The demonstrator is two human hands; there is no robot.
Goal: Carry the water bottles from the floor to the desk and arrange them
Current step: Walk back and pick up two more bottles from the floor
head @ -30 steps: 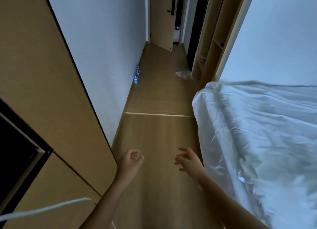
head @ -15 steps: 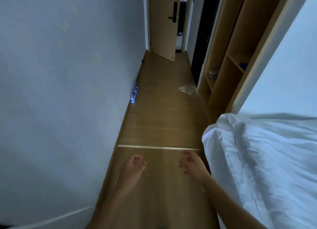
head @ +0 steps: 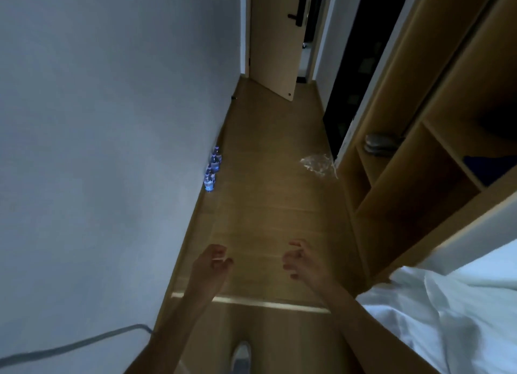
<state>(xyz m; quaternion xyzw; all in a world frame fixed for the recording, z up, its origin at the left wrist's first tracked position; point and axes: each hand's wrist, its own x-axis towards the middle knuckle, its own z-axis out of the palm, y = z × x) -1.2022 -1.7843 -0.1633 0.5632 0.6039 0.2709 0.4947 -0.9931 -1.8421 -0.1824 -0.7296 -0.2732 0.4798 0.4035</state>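
Note:
A short row of small water bottles [head: 212, 169] with blue labels stands on the wooden floor against the left wall, partway down the corridor. My left hand [head: 209, 267] and my right hand [head: 305, 264] are held out low in front of me, well short of the bottles. Both hands hold nothing, with fingers loosely curled and apart. The desk is not in view.
A narrow wooden-floored corridor runs ahead between the white wall [head: 112, 121] and open wooden shelving [head: 405, 177]. A crumpled clear plastic wrap [head: 317, 163] lies by the shelving. A white-sheeted bed [head: 447, 317] fills the lower right. A half-open door [head: 275, 37] stands at the end.
The view has moved forward along the corridor: the wooden cabinet on the left is gone, the bottles and shelving are nearer, the bed has slid back. Both hands stay held out and hold nothing.

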